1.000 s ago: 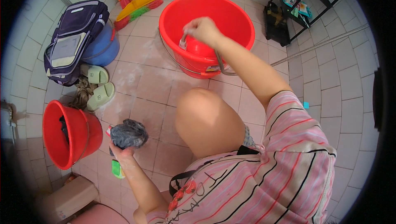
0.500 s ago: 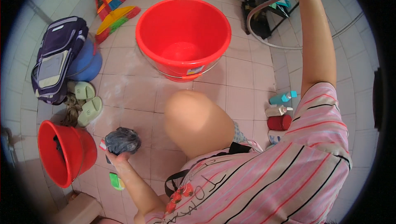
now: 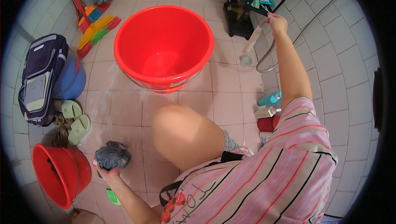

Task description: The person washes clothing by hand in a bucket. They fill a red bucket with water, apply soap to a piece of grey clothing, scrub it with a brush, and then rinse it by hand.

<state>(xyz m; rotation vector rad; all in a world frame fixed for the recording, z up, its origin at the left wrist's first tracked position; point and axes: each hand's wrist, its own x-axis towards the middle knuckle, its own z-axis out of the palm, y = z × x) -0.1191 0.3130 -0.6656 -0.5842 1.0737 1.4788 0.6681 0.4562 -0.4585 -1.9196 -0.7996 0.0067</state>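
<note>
At the lower left, my left hand (image 3: pixel 109 175) is closed on a dark grey crumpled bundle (image 3: pixel 113 155), whose kind I cannot make out. A small red-and-white piece (image 3: pixel 95 162) shows at its edge. My right arm reaches far out to the right, and my right hand (image 3: pixel 277 24) grips a pale shower head (image 3: pixel 252 44) near its hose end. Its round face hangs downward, apart from the tub. The grey hose (image 3: pixel 264 70) loops beneath the hand and runs up the wall. Ahead of me stands a big red tub (image 3: pixel 165 81) with a wire handle.
Left of me are a red bucket (image 3: pixel 81 168) with something dark inside, green slippers (image 3: pixel 79 129), a blue bucket (image 3: pixel 71 81) and a purple backpack (image 3: pixel 39 79). Brooms (image 3: pixel 95 30) lean behind. Bottles (image 3: pixel 270 99) line the right wall, below a black rack (image 3: pixel 239 20).
My right hand has come down and left from the top edge, bringing the shower head into view. My left hand keeps hold of the grey bundle. The whole view has shifted a little.
</note>
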